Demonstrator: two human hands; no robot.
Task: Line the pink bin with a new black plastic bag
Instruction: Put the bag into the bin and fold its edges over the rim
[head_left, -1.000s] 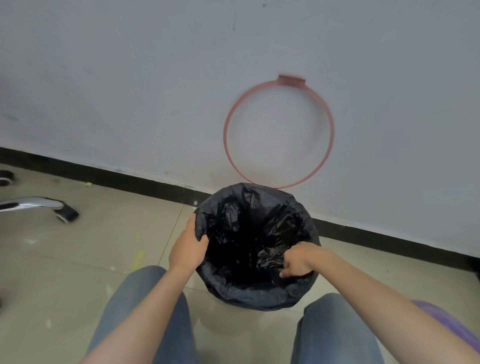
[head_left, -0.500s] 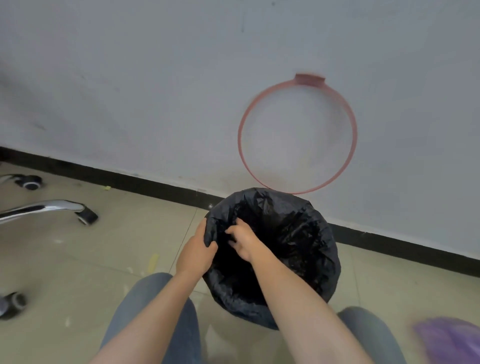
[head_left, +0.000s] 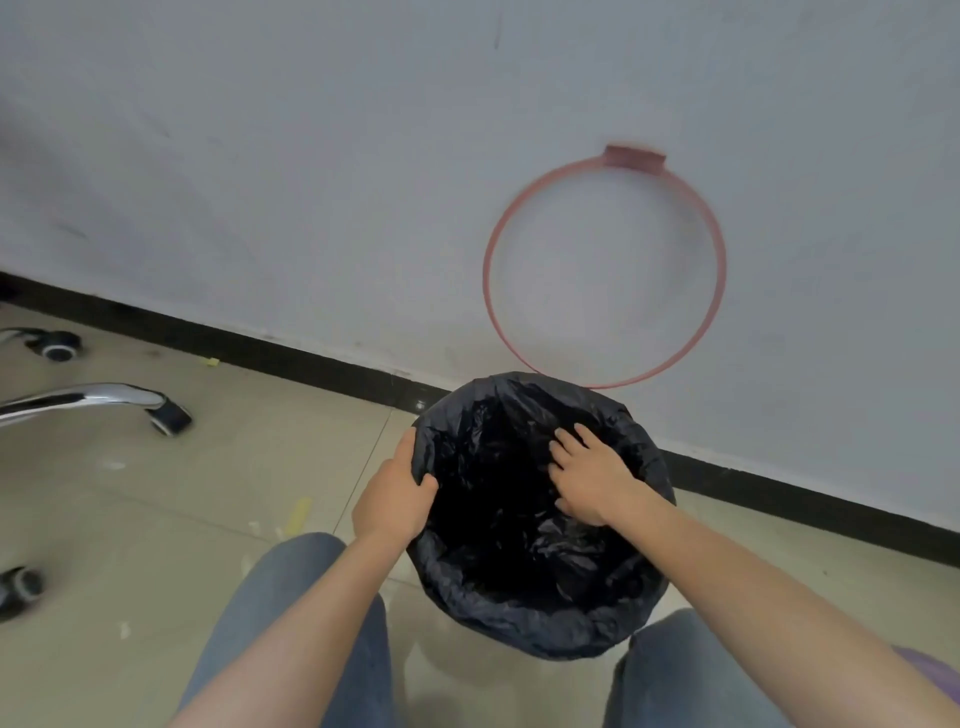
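Right hand moved from left rim to far inner wall, fingers spread flat. Left hand pinches rim of black bag: thin, light, slippery film; grip the folded edge.

Pale grey wall up top, black skirting along it, beige tiled floor below, chrome chair leg with castors at left.

crinkled glossy black plastic bag at 6 o'clock | thin matt pink plastic ring at 1 o'clock | shiny chrome metal chair leg at 9 o'clock | smooth glossy beige floor tiles | matt white painted wall
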